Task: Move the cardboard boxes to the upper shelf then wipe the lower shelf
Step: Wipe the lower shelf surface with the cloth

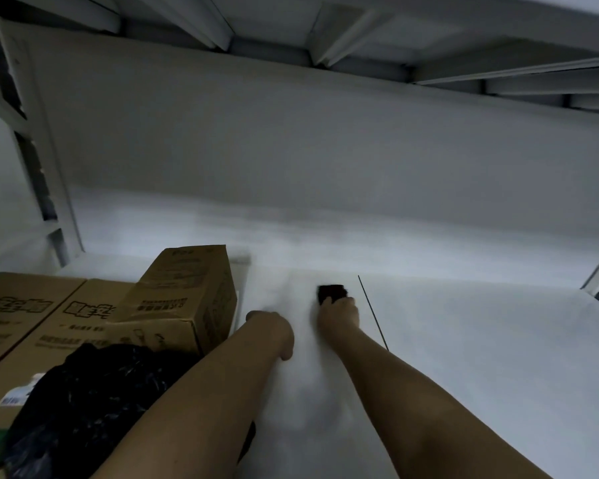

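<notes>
My right hand (338,314) presses a small dark cloth (331,292) onto the white shelf board (464,340) near its middle. My left hand (274,331) rests as a fist on the board just left of it, holding nothing that I can see. An upright cardboard box (187,299) stands to the left of my left hand. Flat cardboard boxes (32,316) with printed lettering lie further left on the same shelf.
A crumpled black plastic bag (94,406) lies on the flat boxes at the lower left. The underside of the shelf above (360,32) hangs overhead with its ribs. White frame uprights (38,174) stand at the left. A thin seam (372,311) crosses the board right of my hand.
</notes>
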`<state>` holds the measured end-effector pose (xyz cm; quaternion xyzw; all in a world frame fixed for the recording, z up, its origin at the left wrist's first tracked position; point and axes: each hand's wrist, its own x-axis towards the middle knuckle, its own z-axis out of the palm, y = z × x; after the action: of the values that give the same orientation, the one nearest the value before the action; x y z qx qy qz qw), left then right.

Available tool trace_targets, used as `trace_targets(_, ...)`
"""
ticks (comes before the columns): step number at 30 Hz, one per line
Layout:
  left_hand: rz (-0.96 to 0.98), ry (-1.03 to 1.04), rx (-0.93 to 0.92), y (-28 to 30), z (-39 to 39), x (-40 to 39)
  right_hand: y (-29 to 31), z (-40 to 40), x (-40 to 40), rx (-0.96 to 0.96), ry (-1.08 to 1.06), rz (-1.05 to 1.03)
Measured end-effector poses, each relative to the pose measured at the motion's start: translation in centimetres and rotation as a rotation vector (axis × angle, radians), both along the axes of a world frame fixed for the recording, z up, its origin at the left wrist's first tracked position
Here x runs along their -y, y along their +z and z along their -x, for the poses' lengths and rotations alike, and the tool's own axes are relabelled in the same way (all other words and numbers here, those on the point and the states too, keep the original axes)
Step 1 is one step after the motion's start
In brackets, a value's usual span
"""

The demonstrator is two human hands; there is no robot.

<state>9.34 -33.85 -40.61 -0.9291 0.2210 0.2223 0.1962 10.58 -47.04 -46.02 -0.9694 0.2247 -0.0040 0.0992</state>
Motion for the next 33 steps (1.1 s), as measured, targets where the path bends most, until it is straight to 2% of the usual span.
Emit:
trace_targets(3,-0.015,0.012,-0.014,0.1,-0.3,-0.2,0.1,0.3,0.2,-0.039,0.222,0.098)
trace_targets(5,-0.017,0.013,-0.023,0.0,-0.5,-0.2,0.2,0.4,1.8,-0.080,0.256,0.142)
trace_targets(8,-0.019,0.019,-0.047,0.1,-0.5,-0.2,0.0,1.2,4.1,-0.114,0.082,0.275)
trace_targets(10,-0.021,0.015,-0.060,0.2,-0.5,-0.2,0.2,1.5,4.3,-0.209,-0.055,0.338)
trace_targets(14,-0.030,0.013,-0.083,0.2,-0.5,-0.8,0.6,0.4,2.1,-0.322,0.008,0.416)
trace_targets(18,-0.047,0.010,-0.110,0.1,-0.6,-1.6,0.3,-1.2,-1.5,-0.209,0.063,0.312)
trace_targets(22,-0.041,0.009,-0.113,0.1,-0.4,-1.9,-0.2,-2.0,-3.4,-0.118,0.380,0.258)
trace_targets(24,-0.034,0.018,-0.111,0.2,-0.4,-1.9,-0.2,-1.9,-2.7,-0.090,0.581,0.292)
trace_targets(26,-0.024,0.024,-0.107,0.4,-0.5,-1.9,0.0,-1.4,-1.4,-0.100,0.673,0.327)
trace_targets(28,-0.002,0.049,-0.121,0.7,-0.7,-1.9,0.0,-0.9,0.0,-0.106,0.622,0.322)
trace_targets(33,-0.013,0.030,-0.163,0.8,-0.8,-2.4,0.2,-0.9,0.3,-0.109,0.239,0.247)
